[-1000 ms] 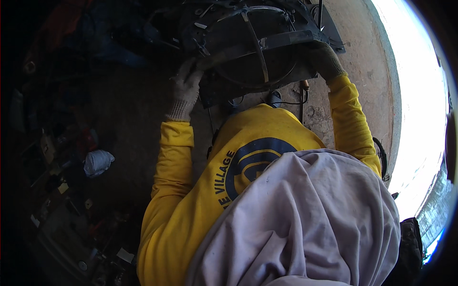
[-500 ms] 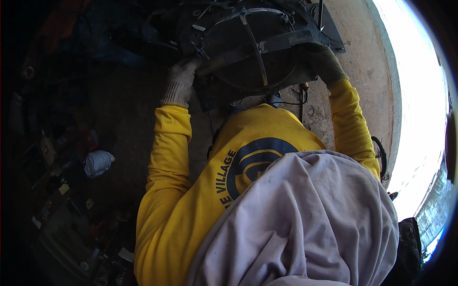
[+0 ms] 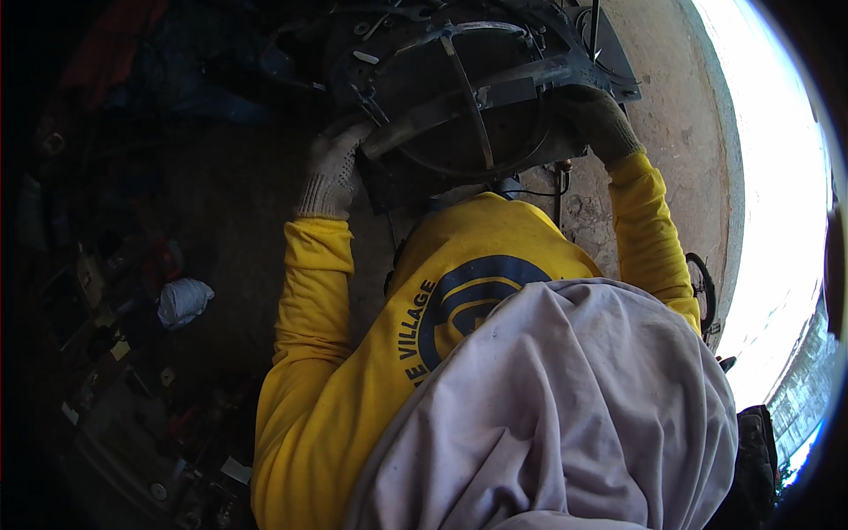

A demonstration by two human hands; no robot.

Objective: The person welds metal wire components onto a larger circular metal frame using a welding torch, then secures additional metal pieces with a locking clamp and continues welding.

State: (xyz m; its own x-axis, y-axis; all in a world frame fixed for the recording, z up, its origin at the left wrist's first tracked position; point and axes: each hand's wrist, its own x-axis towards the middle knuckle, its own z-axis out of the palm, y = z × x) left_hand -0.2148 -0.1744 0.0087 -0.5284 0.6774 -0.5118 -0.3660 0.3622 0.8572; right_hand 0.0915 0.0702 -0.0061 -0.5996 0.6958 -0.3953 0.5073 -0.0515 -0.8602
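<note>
A dark round metal frame [image 3: 488, 168] lies on the work surface at the top of the view, with a narrow metal strip [image 3: 468, 88] crossing its ring. Over it runs a curved flat metal bar [image 3: 424, 117]. At the bar's left end is my left hand [image 3: 334, 166], in a pale knitted work glove, its fingers closed about that end and partly blurred. My right hand [image 3: 602, 122], gloved too, bends its fingers in at the bar's right end; shadow hides the fingertips there.
A small pale piece [image 3: 366, 57] lies left of the ring. An upright rod [image 3: 594, 35] stands at the far right of the metalwork. A crumpled white bag [image 3: 185, 302] sits among scattered dark parts at left. A black cable loop [image 3: 704, 291] lies on the right.
My left hand and the bar's left end have come slightly nearer to me. The right hand stays almost in place.
</note>
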